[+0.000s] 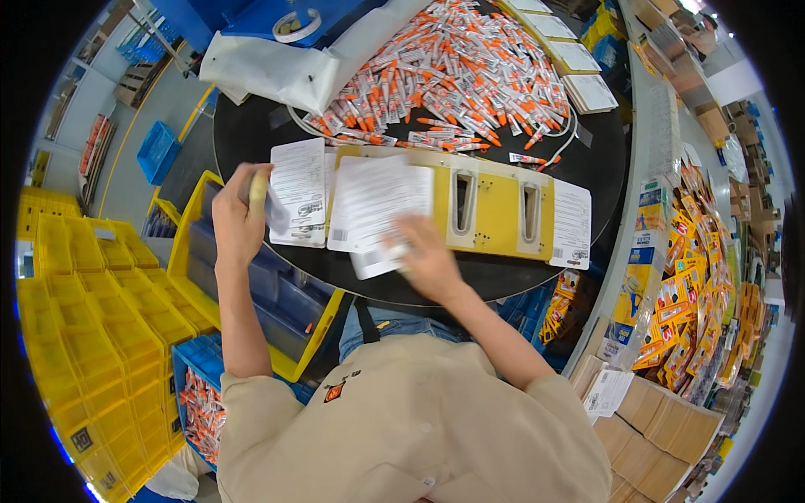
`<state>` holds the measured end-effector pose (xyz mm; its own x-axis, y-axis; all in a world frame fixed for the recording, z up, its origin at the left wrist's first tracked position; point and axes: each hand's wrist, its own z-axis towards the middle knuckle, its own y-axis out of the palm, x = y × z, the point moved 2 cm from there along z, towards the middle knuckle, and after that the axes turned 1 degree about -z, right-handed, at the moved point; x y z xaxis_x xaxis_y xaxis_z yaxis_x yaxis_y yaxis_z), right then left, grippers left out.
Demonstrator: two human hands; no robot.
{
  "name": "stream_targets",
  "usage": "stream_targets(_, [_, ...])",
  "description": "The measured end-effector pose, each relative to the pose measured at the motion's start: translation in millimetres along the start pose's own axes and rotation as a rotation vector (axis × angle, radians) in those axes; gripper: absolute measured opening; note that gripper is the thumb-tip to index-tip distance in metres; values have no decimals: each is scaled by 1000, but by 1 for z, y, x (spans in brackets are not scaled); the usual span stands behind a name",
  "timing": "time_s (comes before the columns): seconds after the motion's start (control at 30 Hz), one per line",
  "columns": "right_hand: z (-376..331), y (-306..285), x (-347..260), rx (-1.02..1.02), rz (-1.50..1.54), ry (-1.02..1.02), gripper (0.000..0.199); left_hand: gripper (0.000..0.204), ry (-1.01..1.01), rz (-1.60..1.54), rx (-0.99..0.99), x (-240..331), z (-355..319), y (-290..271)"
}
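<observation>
The left hand (239,220) is closed around a small pale yellowish thing (258,186) that stands up out of the fist; it looks like a tube or a roller, though I cannot tell which. It sits over the near-left edge of the round black table (243,134), just beside a printed white card (299,183). The right hand (426,256) is blurred with motion, fingers spread flat on a loose white sheet (375,204) that lies across the left end of a long yellow jig (495,210); whether it pinches the paper or only presses it I cannot tell. A smaller slip (373,267) pokes out under the palm toward the near edge.

The sheet looks thin, light and floppy, the kind that slides easily on the smooth yellow surface and creases if grabbed in the middle. I would judge it best taken by a corner or edge, or steered with a flat palm.

The jig has two upright slots (463,201), and another white card (572,225) lies at its right end. On the far side of the table is a big heap of small orange-and-white tubes (470,71). Yellow bins (92,318) are stacked on the left, and a pile of bright packets (688,293) lies on the right.
</observation>
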<state>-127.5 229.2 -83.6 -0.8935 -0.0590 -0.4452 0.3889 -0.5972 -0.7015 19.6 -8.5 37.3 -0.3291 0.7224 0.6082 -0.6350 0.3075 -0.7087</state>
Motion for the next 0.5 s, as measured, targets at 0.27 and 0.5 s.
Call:
stream_targets(0.27, [-13, -116, 150, 529, -73, 592, 13, 26, -6, -678, -420, 110, 32, 110])
stream_targets(0.5, [-136, -379, 293, 1805, 319, 523, 26, 25, 163, -396, -704, 157, 7, 264])
